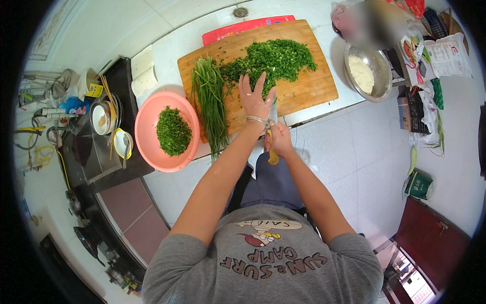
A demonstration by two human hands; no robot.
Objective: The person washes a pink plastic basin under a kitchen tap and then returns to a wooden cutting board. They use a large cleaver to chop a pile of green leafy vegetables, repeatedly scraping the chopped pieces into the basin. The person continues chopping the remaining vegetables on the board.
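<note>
- Left hand [255, 99] spread flat over pile of chopped green chives [273, 60], pinning it on rectangular wooden cutting board [304, 91].
- Right hand [279, 138] closed around yellow-handled knife [273, 147], blade beside left wrist, at board's near edge.
- Uncut long green chive bundle [210, 101] waiting left; round pink plastic bowl [147, 121] collecting chopped greens.

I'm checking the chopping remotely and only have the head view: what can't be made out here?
- Knife blade: mostly hidden behind the left hand; its edge cannot be seen.
- Right hand: its fingers wrap the yellowish handle, so the grip is unclear.
- Top right corner: a blurred patch hides what is behind the metal bowl.
- Small bowls at left: contents too small to tell.
</note>
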